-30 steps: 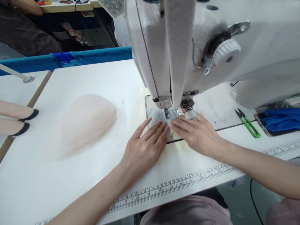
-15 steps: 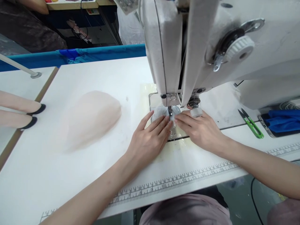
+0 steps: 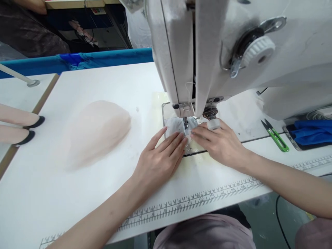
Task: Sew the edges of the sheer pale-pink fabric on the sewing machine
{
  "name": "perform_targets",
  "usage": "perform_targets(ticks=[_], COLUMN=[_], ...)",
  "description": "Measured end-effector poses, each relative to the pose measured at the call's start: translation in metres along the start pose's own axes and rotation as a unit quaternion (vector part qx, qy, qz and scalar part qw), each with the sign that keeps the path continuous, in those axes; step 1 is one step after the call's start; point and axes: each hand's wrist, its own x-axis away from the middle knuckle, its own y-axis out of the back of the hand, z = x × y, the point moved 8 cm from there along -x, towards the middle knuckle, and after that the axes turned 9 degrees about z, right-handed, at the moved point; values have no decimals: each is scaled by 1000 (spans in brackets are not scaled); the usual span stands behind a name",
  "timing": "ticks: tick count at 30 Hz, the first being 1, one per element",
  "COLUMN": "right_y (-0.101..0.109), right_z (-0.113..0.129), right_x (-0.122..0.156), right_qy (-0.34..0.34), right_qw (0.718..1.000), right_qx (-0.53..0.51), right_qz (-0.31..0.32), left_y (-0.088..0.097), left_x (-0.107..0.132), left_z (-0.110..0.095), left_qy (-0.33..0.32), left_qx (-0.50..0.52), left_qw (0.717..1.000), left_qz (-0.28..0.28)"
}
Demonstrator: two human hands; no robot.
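Note:
My left hand (image 3: 162, 152) lies flat with fingers stretched over a thin, sheer white piece of fabric (image 3: 174, 126) at the sewing machine (image 3: 178, 52). Its fingertips are just in front of the presser foot (image 3: 186, 123). On the other side of the foot, my right hand (image 3: 218, 141) rests low with its fingers stretched towards the needle area; its thumb is hidden. Both hands touch the work at the metal needle plate (image 3: 193, 148). Where the fabric ends under my fingers cannot be made out.
A pale pink, sheer rounded piece (image 3: 103, 131) lies left on the white table (image 3: 85, 200). Green thread snips (image 3: 276, 136) and a phone (image 3: 294, 138) under blue cloth (image 3: 313, 132) lie right. A printed ruler (image 3: 181, 205) runs along the front edge. Another person's arm (image 3: 32, 5) shows beyond.
The view has shifted slightly, so most things sit a little further left. Both hands stay at the presser foot, and a loose white thread now shows beside the machine head.

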Motion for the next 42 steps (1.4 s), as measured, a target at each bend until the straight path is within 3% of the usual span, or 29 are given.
perform_targets(ticks=[14,22,42], right_y=[0,0,-13], right_z=[-1,0,-8], right_x=[-1,-1,-3], right_qy=[-1,3,-22], right_qw=[1000,1000,999], right_qx=[-7,1,-22], right_qz=[2,-12,44], left_y=[-1,4,-4], left_x=[-2,-1,-5], left_z=[5,-3,11], left_qy=[10,9,31], left_qx=[1,3,26], left_qw=[1000,1000,999], left_qz=[0,2,-11])
